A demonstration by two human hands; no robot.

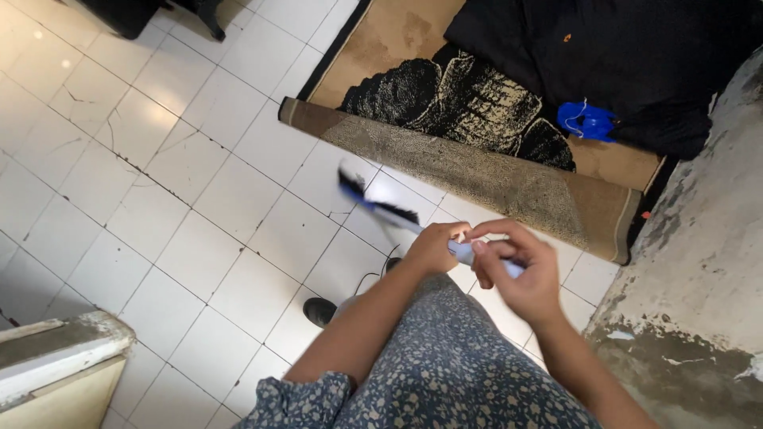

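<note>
Fingers (486, 242) of both hands pinch the pale handle of a blue-and-black brush (397, 214). Left hand (435, 248) grips nearer the bristles, right hand (520, 274) closes round the handle's end. Its long axis slants up-left, away from the body, over the white tiled floor (199, 199) toward the folded rug (477, 171).

We see the scene in even, fairly bright daylight, with soft glare spots on the glossy white floor (159, 175) at the upper left. Shadows are faint and short. The brush (381, 208) is smeared by motion blur, its dark bristles ghosted, and the right hand (520, 274) is slightly soft too. The black cloth (636, 56) at the top right loses detail in darkness. Tile lines bend a little toward the edges.
</note>
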